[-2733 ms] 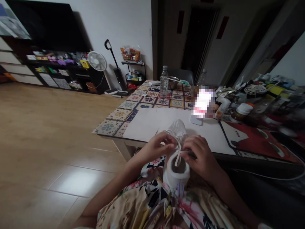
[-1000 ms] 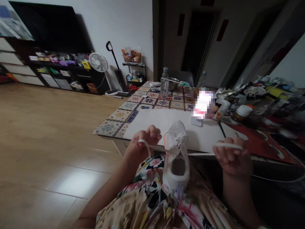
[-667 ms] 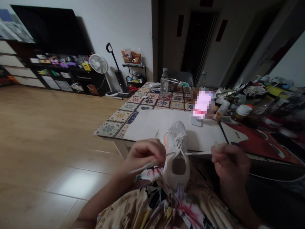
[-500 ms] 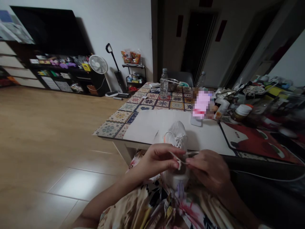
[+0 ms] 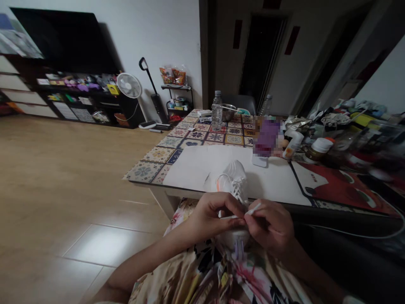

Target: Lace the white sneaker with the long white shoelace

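A white sneaker (image 5: 236, 173) points away from me, its toe over the table's near edge and its heel end by my lap. Its laces criss-cross up the front. Above the shoe's opening, my left hand (image 5: 218, 213) pinches a white shoelace (image 5: 255, 208) between thumb and fingers. Close against it, my right hand (image 5: 272, 223) is closed on the same lace, a short end sticking up past its fingers. The two hands' fingertips meet. They hide part of the shoe's tongue and upper eyelets.
White paper (image 5: 199, 164) covers part of the patterned tablecloth (image 5: 148, 162). Beyond the shoe stand a blurred-out phone on a white stand (image 5: 260, 161), a plastic bottle (image 5: 217, 112) and a metal bowl (image 5: 228, 113). Jars and clutter crowd the right, behind a red mat (image 5: 335, 181).
My hands have come together, fingertips now meeting. The lace, stretched between them before, now shows a short end rising from my right fingers.
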Demonstrator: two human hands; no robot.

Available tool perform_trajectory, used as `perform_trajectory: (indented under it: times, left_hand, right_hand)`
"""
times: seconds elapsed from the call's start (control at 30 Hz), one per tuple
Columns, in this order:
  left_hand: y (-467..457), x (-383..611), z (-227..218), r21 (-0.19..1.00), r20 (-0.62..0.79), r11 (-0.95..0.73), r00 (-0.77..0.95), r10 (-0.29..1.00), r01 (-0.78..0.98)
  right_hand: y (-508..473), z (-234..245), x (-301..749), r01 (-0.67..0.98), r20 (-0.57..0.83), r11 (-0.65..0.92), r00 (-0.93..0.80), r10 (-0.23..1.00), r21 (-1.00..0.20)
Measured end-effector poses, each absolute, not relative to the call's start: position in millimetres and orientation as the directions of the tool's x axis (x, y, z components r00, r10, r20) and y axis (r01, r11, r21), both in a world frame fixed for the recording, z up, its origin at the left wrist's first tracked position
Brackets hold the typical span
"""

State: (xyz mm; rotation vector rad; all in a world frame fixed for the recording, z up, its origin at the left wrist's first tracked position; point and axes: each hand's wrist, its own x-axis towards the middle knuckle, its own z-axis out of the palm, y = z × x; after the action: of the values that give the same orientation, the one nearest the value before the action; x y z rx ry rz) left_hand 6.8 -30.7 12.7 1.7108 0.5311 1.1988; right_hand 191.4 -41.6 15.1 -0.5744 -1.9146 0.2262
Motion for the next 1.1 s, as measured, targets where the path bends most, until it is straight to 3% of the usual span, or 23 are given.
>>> perform_trajectory:
  times: [0.2,0.37,0.6,0.9,1.03,1.1]
  left_hand:
    - [-31.1,5.6,15.3,0.850,0.523,-0.506,0.362,0.772,-0.149]
    - [-28.0,6.0,15.9,0.805,0.583,-0.581,0.348,0.734,-0.122]
    - [-26.1,6.4,17.8,0.855,0.514,-0.510,0.296,0.805,-0.099]
    - [-22.4,6.5,25.3,0.858,0.510,-0.510,0.228,0.829,-0.063]
    - [-23.3,8.2,29.3,0.932,0.360,-0.348,0.185,0.914,-0.098]
    - [-22.5,9.6,29.9,0.964,0.234,-0.206,0.176,0.956,-0.166]
  right_hand:
    - [-39.2,11.3,191.0,0.302,0.774,0.845,-0.348,0.529,-0.441]
    - [-38.0,0.2,187.3,0.304,0.756,0.766,-0.180,0.630,-0.566]
    - [-34.3,17.9,187.7,0.264,0.783,0.870,-0.383,0.490,-0.415]
    - [-31.1,25.6,186.1,0.312,0.811,0.881,-0.365,0.456,-0.355]
    - [-28.0,25.9,186.4,0.293,0.807,0.873,-0.347,0.478,-0.390]
    - [-25.7,25.3,187.1,0.281,0.834,0.900,-0.357,0.420,-0.333]
